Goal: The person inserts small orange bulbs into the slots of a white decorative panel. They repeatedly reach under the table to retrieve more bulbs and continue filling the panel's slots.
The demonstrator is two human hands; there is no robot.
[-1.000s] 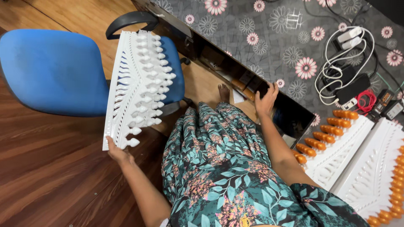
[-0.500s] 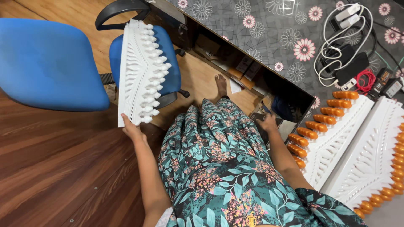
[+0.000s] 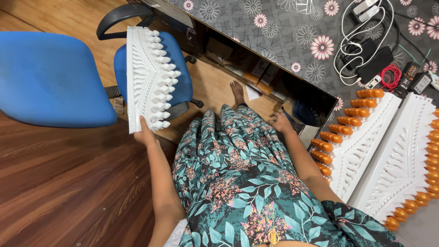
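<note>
Beside two blue chairs [image 3: 50, 77], the left hand [image 3: 145, 135] grips one white carved panel [image 3: 148, 77]; right hand [image 3: 280, 122] rests loosely open, empty.

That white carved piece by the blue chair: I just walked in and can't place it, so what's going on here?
A seated person in a floral dress holds a white carved panel upright by its lower edge with the left hand, beside the blue chairs. The right hand rests empty on the lap by the desk edge. On the desk lie two similar panels with orange painted knobs, near a tangle of cables.
</note>
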